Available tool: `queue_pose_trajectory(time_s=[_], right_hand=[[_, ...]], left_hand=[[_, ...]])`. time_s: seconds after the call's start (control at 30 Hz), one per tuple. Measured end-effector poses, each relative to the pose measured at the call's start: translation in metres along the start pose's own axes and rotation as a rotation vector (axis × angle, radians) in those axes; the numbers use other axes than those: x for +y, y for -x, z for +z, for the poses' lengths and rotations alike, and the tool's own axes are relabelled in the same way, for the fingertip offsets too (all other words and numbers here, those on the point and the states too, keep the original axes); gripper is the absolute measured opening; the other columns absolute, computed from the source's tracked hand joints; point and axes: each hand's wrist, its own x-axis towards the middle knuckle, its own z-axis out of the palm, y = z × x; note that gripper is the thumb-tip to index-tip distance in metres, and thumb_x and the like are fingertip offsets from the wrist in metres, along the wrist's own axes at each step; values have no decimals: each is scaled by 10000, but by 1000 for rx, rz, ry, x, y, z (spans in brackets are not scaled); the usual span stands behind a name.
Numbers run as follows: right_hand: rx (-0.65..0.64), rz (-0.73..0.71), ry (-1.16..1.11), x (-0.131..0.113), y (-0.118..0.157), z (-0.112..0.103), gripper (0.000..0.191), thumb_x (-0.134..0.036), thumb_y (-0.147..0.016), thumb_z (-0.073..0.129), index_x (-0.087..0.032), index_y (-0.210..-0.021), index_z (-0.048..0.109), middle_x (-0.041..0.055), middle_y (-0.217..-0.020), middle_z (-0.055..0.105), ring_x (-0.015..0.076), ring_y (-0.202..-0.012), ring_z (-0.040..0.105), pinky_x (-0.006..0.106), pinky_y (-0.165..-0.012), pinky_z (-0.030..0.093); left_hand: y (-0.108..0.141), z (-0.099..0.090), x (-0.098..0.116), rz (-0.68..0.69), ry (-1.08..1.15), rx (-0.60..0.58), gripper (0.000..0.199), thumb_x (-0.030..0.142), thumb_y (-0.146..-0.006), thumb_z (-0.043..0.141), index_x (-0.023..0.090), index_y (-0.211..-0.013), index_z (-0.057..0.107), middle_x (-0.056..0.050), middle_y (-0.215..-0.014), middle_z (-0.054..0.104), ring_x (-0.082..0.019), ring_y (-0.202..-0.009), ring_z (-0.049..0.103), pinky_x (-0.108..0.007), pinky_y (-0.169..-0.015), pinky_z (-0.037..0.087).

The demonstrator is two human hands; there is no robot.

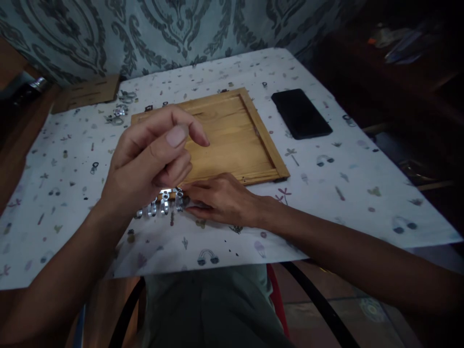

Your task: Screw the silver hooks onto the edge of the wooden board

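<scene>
A shallow wooden tray-like panel (224,140) with a raised border lies on the table. Along its near left edge sit several shiny metal hooks (165,203). My right hand (224,200) rests low at this edge, its fingers closed around the rightmost hook; the fingertips are partly hidden. Raised above the panel's left part is my left hand (155,150), fingers curled in and thumb against the bent index finger. Whatever it may hold is too small or hidden to make out.
A black phone (301,113) lies right of the panel. At the back left, several loose metal hooks (121,108) lie beside a flat piece of cardboard (89,94). A patterned cloth (326,193) covers the table; a patterned wall (163,34) stands behind.
</scene>
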Motion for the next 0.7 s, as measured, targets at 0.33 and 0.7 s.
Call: queue_pose_trajectory(time_s=[0.33,0.7], right_hand=[[5,-6,36,1,0,2,223,-339,-918,556,-154,-1022,623,45,-925,704,152,-728,606,272,-576,335],[-4,2,27,1,1,2,260,-363,-925,547,-149,-1050,622,59,-968,711,157,-738,616,274,-582,353]], left_hand=[[5,-2,-2,81,14,153,184,211,-881,531,181,-797,692,77,-397,217,-44,-279,133,-211,-295,153],[2,7,7,132,-16,323,331,100,-922,380,152,-711,630,62,-397,200,-60,-314,97,-246,-321,118]])
